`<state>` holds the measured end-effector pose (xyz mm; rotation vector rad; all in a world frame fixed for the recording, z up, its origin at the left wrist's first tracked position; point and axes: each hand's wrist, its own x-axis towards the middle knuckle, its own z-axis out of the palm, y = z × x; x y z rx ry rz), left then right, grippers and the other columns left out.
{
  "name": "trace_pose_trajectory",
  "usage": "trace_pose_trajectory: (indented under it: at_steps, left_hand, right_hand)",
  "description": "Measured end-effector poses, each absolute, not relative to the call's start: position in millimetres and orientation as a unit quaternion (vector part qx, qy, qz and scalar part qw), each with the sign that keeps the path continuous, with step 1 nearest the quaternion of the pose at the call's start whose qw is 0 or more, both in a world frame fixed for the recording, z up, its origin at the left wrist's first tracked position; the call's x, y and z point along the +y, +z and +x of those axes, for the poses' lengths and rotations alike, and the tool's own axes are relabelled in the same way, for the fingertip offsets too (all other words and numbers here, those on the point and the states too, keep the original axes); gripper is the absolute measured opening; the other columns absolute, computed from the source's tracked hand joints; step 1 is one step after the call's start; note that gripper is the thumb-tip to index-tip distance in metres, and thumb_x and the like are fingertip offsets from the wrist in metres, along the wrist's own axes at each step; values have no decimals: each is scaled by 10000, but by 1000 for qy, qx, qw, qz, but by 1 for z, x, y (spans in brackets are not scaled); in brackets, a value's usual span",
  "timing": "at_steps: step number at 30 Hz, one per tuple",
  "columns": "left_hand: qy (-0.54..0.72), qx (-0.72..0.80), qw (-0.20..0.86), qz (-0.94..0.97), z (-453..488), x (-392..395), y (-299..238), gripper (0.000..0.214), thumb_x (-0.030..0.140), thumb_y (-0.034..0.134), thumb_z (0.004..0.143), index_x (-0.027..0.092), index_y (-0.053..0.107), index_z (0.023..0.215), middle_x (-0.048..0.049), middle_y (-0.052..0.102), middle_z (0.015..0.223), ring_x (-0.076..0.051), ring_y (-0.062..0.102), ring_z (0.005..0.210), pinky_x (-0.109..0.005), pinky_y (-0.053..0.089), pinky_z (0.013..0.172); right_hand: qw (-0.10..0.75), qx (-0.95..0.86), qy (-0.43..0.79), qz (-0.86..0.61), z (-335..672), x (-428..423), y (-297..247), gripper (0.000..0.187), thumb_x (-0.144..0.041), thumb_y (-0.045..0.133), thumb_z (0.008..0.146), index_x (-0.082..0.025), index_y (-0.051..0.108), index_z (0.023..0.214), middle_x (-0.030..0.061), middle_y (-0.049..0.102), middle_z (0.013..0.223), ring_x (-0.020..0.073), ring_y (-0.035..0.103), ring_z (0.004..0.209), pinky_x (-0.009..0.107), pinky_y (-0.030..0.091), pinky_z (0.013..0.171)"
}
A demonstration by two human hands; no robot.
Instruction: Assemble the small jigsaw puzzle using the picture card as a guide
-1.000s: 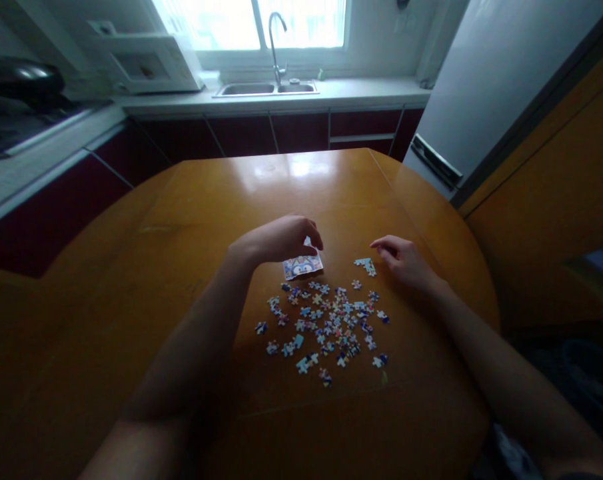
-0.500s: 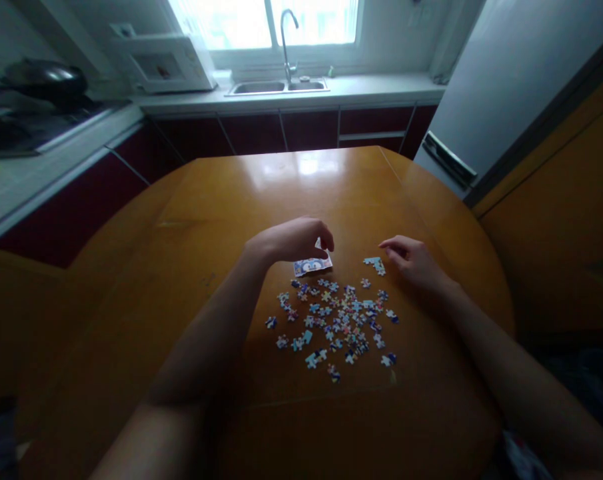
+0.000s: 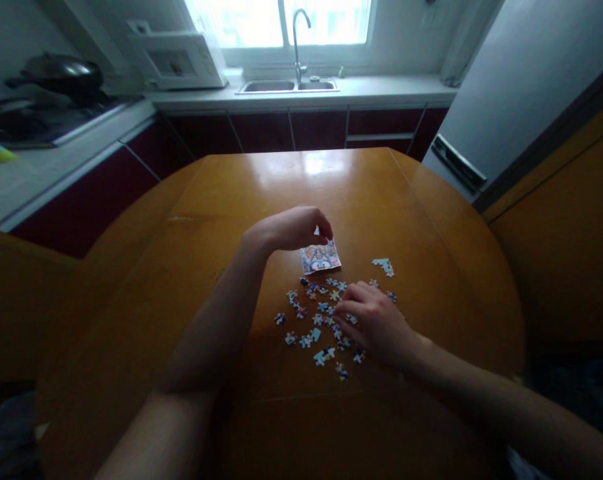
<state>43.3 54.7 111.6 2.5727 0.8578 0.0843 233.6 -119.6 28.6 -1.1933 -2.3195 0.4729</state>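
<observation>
Kitchen light falls from a window onto a round wooden table [image 3: 291, 193], the biggest thing in view, and every place below is told from the small picture card [image 3: 320, 257] lying near the table's middle. Far right of the card and beyond it stands a pale fridge [image 3: 521, 80]. Straight beyond the card, past the table's far edge, runs a counter with a sink [image 3: 291, 85] and a tap under the window. A white microwave [image 3: 178, 61] sits beyond the card to the left, and a dark pan [image 3: 64, 70] lies further left again. The left hand [image 3: 294, 230] comes in from the card's left, fingers curled, thumb and fingertips pinched shut on the card's far edge. The right hand [image 3: 374, 323] lies on the near side of the card, slightly right, palm down with bent fingers resting on the loose puzzle pieces [image 3: 311, 320]; whether it grips 1 of them cannot be told. Those pieces are scattered just on the near side of the card. A small joined cluster [image 3: 385, 266] lies apart, to the card's right.
</observation>
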Motion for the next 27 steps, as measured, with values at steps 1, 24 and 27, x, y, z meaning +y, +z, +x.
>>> trace_pose_trajectory:
  at_steps: [1, 24, 27]
  left_hand:
    - [30, 310, 211, 927, 44, 54, 112, 187, 223, 636, 831, 165, 789, 921, -67, 766, 862, -135, 629, 676, -250, 435, 640]
    - [46, 314, 183, 930, 50, 50, 109, 296, 327, 581, 917, 201, 755, 1120, -82, 766, 1014, -154, 654, 761, -270, 447, 696]
    - [87, 289, 180, 936, 58, 48, 104, 236, 274, 601, 898, 205, 771, 1046, -73, 764, 1004, -158, 657, 794, -271, 459, 716]
  right_hand:
    - [216, -860, 175, -427, 222, -127, 27, 120, -218, 610, 930, -197, 702, 856, 65, 636, 929, 201, 540, 883, 338, 435, 772]
    - [376, -690, 382, -486, 227, -103, 33, 153, -194, 614, 889, -189, 761, 927, 52, 718, 866, 153, 631, 739, 300, 490, 672]
    - [448, -550, 429, -559, 262, -79, 32, 123, -268, 737, 787, -175, 753, 866, 57, 746, 801, 171, 660, 701, 309, 498, 643]
